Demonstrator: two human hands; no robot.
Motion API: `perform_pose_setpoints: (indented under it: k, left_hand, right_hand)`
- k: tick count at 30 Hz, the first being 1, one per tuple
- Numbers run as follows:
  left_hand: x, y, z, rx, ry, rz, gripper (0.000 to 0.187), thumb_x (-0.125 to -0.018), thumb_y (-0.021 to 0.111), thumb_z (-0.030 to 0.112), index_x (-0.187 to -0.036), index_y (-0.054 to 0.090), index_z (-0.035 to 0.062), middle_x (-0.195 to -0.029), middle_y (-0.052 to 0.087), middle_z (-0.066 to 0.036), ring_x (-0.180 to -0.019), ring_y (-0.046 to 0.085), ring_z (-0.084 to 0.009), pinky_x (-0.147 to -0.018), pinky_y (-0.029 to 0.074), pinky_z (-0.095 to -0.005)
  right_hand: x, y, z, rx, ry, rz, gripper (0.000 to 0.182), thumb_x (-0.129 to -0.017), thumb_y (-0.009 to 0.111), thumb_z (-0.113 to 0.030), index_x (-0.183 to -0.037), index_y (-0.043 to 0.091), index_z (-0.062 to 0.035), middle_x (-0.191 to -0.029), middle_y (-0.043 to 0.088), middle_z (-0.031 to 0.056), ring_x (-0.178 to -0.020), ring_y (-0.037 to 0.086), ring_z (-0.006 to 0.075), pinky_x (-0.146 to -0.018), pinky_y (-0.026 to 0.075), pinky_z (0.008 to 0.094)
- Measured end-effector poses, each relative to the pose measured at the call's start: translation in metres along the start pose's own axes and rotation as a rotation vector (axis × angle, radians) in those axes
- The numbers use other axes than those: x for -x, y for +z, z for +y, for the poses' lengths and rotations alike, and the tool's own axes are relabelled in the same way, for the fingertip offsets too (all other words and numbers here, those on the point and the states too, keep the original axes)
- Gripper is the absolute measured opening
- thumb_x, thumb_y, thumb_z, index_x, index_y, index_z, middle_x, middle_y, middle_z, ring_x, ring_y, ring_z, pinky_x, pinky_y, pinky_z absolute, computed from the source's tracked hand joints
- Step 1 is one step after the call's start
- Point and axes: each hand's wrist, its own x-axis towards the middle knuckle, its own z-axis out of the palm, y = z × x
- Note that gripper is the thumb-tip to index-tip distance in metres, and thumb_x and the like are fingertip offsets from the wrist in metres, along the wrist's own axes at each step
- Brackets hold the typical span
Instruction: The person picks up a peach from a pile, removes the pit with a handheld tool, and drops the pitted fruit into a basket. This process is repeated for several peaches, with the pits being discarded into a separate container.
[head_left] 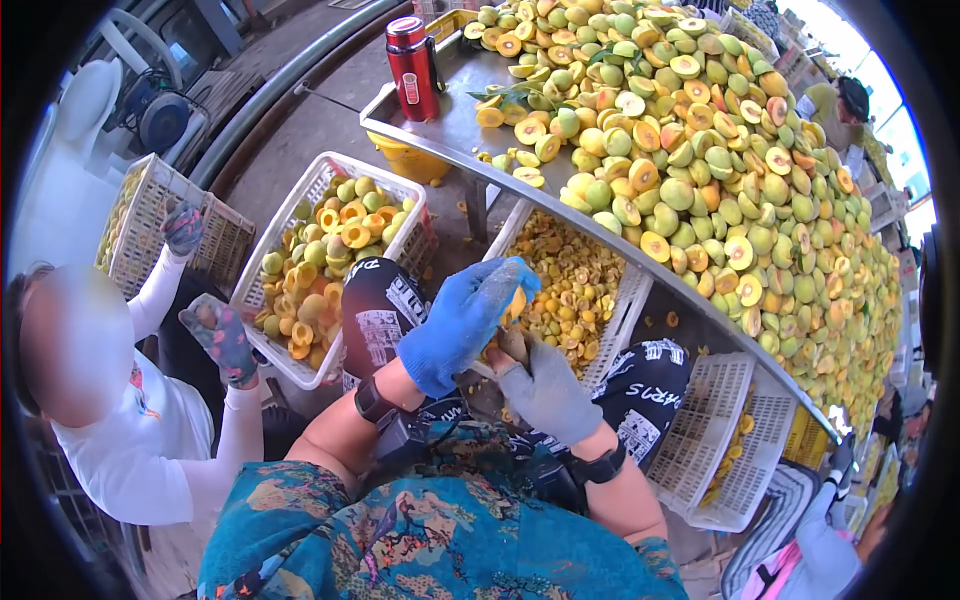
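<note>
My left hand [468, 318], in a blue glove, is closed around a halved peach [516, 303] with orange flesh showing at the fingertips. Just below and to the right, my right hand [550, 390] wears a grey glove. Its fingers are closed on a small brownish-grey object [513, 346], partly hidden, whose kind I cannot make out. The two hands nearly meet above a white crate [628, 315] between my knees. Small orange fruit pieces and pits [570, 290] lie in that crate.
A metal table [455, 95] bears a large heap of halved peaches [700, 150] and a red flask [412, 70]. To the left stands a white crate of peach halves [335, 265]. A co-worker [140, 430] sits beside it. More white crates [715, 430] stand at lower right.
</note>
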Motion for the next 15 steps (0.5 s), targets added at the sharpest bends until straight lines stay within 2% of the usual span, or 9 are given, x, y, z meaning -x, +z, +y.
perform_pose_setpoints:
  k: [2, 5, 7, 9, 11, 12, 13, 14, 15]
  left_hand:
    - [0.0, 0.002, -0.001, 0.089, -0.001, 0.024, 0.039, -0.101, 0.048, 0.033, -0.103, 0.064, -0.002, -0.096, 0.064, -0.007, -0.091, 0.058, -0.014, -0.085, 0.046, -0.0283]
    - [-0.004, -0.001, -0.009, 0.05, 0.054, 0.003, 0.038, -0.1, 0.049, 0.032, -0.101, 0.064, -0.0021, -0.096, 0.064, -0.008, -0.092, 0.058, -0.0155, -0.085, 0.046, -0.0302]
    - [-0.01, -0.009, -0.011, 0.054, 0.121, -0.203, 0.038, -0.1, 0.048, 0.032, -0.1, 0.064, -0.002, -0.096, 0.064, -0.01, -0.092, 0.059, -0.0174, -0.086, 0.045, -0.0314]
    - [-0.013, -0.01, -0.012, -0.002, 0.179, -0.229, 0.039, -0.1, 0.048, 0.034, -0.098, 0.064, -0.0017, -0.096, 0.064, -0.011, -0.091, 0.059, -0.0185, -0.084, 0.047, -0.0321]
    - [-0.014, -0.007, -0.017, -0.054, 0.225, -0.262, 0.04, -0.1, 0.047, 0.036, -0.097, 0.063, -0.0014, -0.095, 0.064, -0.012, -0.09, 0.06, -0.0196, -0.083, 0.048, -0.0328]
    - [-0.014, -0.005, -0.022, 0.172, 0.151, -0.273, 0.039, -0.1, 0.048, 0.035, -0.101, 0.062, -0.0013, -0.097, 0.064, -0.012, -0.092, 0.061, -0.0191, -0.084, 0.049, -0.0325]
    - [-0.015, -0.001, -0.024, 0.397, 0.08, -0.28, 0.038, -0.1, 0.048, 0.034, -0.104, 0.061, -0.0011, -0.098, 0.064, -0.012, -0.093, 0.061, -0.0187, -0.085, 0.049, -0.0322]
    - [-0.017, 0.004, -0.026, 0.397, 0.08, -0.283, 0.038, -0.1, 0.048, 0.034, -0.104, 0.061, -0.0011, -0.098, 0.064, -0.012, -0.093, 0.061, -0.0187, -0.085, 0.049, -0.0322]
    - [-0.018, 0.012, -0.029, 0.648, 0.037, -0.292, 0.04, -0.1, 0.047, 0.037, -0.108, 0.059, 0.0, -0.101, 0.063, -0.013, -0.094, 0.061, -0.0198, -0.084, 0.05, -0.0331]
  right_hand:
    - [-0.002, -0.007, -0.003, -0.103, 0.19, -0.159, 0.033, -0.094, 0.055, -0.033, -0.097, 0.057, -0.0002, -0.067, 0.057, 0.0043, -0.061, 0.059, 0.0136, -0.056, 0.043, 0.0305]
    - [-0.001, -0.021, -0.004, -0.267, 0.371, -0.331, 0.035, -0.094, 0.053, -0.038, -0.093, 0.057, -0.0033, -0.067, 0.054, -0.0007, -0.057, 0.051, 0.008, -0.052, 0.038, 0.0259]
    - [0.001, -0.019, 0.001, -0.36, 0.406, -0.357, 0.035, -0.095, 0.052, -0.04, -0.093, 0.055, -0.0048, -0.065, 0.052, -0.0014, -0.053, 0.047, 0.008, -0.049, 0.036, 0.025]
    - [0.001, -0.021, 0.003, -0.446, 0.431, -0.373, 0.036, -0.095, 0.051, -0.042, -0.093, 0.054, -0.0063, -0.064, 0.05, -0.0022, -0.049, 0.043, 0.008, -0.046, 0.034, 0.0241]
    - [0.004, -0.023, 0.004, -1.036, 0.752, -0.475, 0.037, -0.097, 0.052, -0.045, -0.091, 0.05, -0.0084, -0.064, 0.046, -0.0026, -0.045, 0.04, 0.008, -0.042, 0.034, 0.0241]
    - [0.006, -0.021, 0.009, -1.042, 0.755, -0.472, 0.037, -0.097, 0.052, -0.045, -0.091, 0.05, -0.0084, -0.064, 0.046, -0.0026, -0.045, 0.04, 0.008, -0.042, 0.034, 0.0241]
    - [0.005, -0.017, 0.017, -1.277, 0.689, -0.583, 0.037, -0.097, 0.051, -0.046, -0.092, 0.049, -0.0087, -0.062, 0.044, -0.0032, -0.042, 0.037, 0.0073, -0.039, 0.032, 0.023]
    - [0.003, -0.014, 0.026, -1.508, 0.609, -0.693, 0.038, -0.097, 0.05, -0.047, -0.093, 0.047, -0.0089, -0.061, 0.042, -0.0038, -0.04, 0.035, 0.0066, -0.036, 0.03, 0.022]
    - [0.001, -0.012, 0.035, -1.628, 0.595, -0.726, 0.041, -0.096, 0.051, -0.049, -0.094, 0.047, -0.0082, -0.061, 0.043, -0.0033, -0.04, 0.036, 0.007, -0.035, 0.03, 0.0207]
